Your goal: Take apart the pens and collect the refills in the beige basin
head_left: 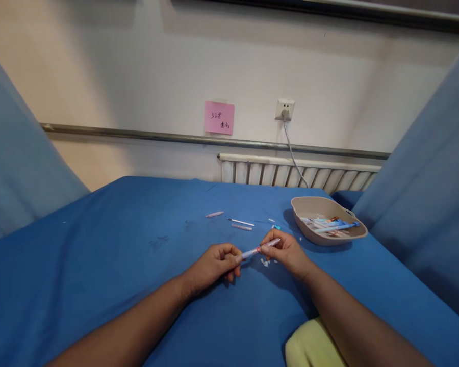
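Both of my hands grip one thin pen (257, 250) with a clear barrel, low over the blue table cover (99, 255). My left hand (214, 264) pinches its left end with curled fingers. My right hand (286, 251) closes round its right end. Loose pen parts lie just beyond: a pale pink cap (214, 214), a thin white refill (241, 222), a short pinkish piece (241, 227) and small white bits (265, 263) beside my right hand.
A beige tray (309, 204) holding several pens stands at the right, close behind my right hand. A yellow cloth (309, 346) lies under my right forearm. Blue curtains hang at both sides. A radiator, a wall socket with a cable and a pink note are behind.
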Available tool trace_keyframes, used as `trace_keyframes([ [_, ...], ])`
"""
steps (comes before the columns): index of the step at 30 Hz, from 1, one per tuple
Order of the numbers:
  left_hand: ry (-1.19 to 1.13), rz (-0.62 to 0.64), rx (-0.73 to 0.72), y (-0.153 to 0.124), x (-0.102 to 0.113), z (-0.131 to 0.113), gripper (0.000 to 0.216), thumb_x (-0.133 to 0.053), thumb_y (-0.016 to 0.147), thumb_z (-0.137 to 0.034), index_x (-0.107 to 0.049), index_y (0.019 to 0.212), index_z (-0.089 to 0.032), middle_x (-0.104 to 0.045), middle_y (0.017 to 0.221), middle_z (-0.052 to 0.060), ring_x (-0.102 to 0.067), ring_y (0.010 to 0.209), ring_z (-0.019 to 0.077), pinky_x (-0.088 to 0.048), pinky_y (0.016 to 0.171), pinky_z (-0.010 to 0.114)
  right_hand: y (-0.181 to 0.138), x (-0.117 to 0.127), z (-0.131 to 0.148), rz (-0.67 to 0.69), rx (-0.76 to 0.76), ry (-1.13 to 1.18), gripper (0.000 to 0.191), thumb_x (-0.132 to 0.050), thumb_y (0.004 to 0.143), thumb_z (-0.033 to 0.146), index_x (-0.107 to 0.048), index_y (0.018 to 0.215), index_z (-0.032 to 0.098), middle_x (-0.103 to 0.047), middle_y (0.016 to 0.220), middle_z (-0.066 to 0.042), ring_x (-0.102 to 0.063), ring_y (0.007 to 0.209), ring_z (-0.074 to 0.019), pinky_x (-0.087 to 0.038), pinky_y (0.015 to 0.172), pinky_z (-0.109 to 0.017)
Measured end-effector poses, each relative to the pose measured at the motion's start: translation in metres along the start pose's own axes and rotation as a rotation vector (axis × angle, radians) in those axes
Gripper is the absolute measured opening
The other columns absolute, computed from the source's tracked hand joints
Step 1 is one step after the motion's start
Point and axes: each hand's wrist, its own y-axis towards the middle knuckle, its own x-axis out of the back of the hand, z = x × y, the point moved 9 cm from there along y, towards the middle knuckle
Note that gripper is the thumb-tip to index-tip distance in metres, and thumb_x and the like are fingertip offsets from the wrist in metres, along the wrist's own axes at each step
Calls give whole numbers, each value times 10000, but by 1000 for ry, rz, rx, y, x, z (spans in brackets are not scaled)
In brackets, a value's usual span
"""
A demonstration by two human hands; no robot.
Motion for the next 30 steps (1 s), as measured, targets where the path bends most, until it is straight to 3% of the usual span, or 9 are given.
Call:
trace_keyframes([
  [9, 91, -143, -85, -3, 5, -11, 286, -662, 726, -384, -586, 844, -135, -623, 634, -3, -528, 504, 93, -432, 521, 220, 3, 3, -6, -48, 3, -29, 308, -690, 692, 451, -560, 690, 172, -585, 585, 20, -468, 466, -89, -385, 482, -228],
  [14, 92, -141, -88, -2, 6, -13, 290, -652, 729, -397, -585, 834, -136, -625, 643, 2, -526, 500, 94, -437, 519, 221, 3, 7, -6, -95, 3, -27, 335, -667, 705, 488, -558, 666, 174, -559, 546, 22, -454, 464, -93, -371, 473, -227],
  [24, 214, -171, -131, -5, 6, -20, 237, -629, 734, -359, -607, 824, -141, -609, 653, -9, -547, 549, 114, -449, 543, 235, 2, 0, -4, -31, -35, -37, 354, -694, 666, 498, -543, 659, 179, -582, 572, 23, -469, 460, -93, -391, 487, -236],
  [30, 83, -130, -84, -4, 5, -12, 270, -639, 739, -382, -585, 837, -136, -617, 664, -2, -533, 528, 98, -437, 519, 219, 1, -3, -2, 12, -33, 4, 316, -698, 684, 453, -557, 681, 170, -568, 564, 31, -471, 474, -87, -390, 501, -228],
])
